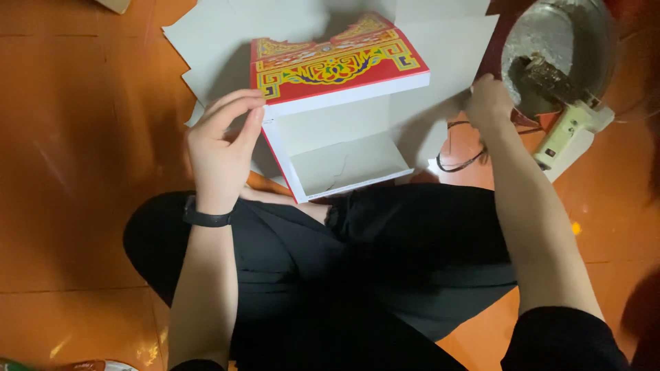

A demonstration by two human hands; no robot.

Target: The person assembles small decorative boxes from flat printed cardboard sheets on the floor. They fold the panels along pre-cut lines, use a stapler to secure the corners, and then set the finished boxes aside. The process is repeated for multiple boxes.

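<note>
Red box [340, 65] printed with yellow key-fret border and blue-green scrollwork; grey-white inside. Pale grey card sheets [206, 41] toward floor's far edge. Glossy orange-brown floor [75, 172]. Black trousers [385, 240], black wristband [206, 218]. Silvery bowl [591, 41] with grey paste, far right corner. Cream-white device [570, 134] beside bowl.

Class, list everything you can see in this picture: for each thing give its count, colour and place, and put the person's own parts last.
Paper box: one, red patterned top, white inside, on the floor before the lap.
Card sheets: several, white, spread under and behind the box.
Bowl: one, metal, grey paste inside, upper right.
Brush: one, dark paste-coated, resting in the bowl.
Plastic device: one, whitish, beside the bowl.
Cord: one, black, by the right wrist.
Floor: orange tiles.
Trousers: black, crossed legs.
Wristband: one, black, left wrist.
Left hand: pinches the box's left corner.
Right hand: reaches toward the bowl.
</note>
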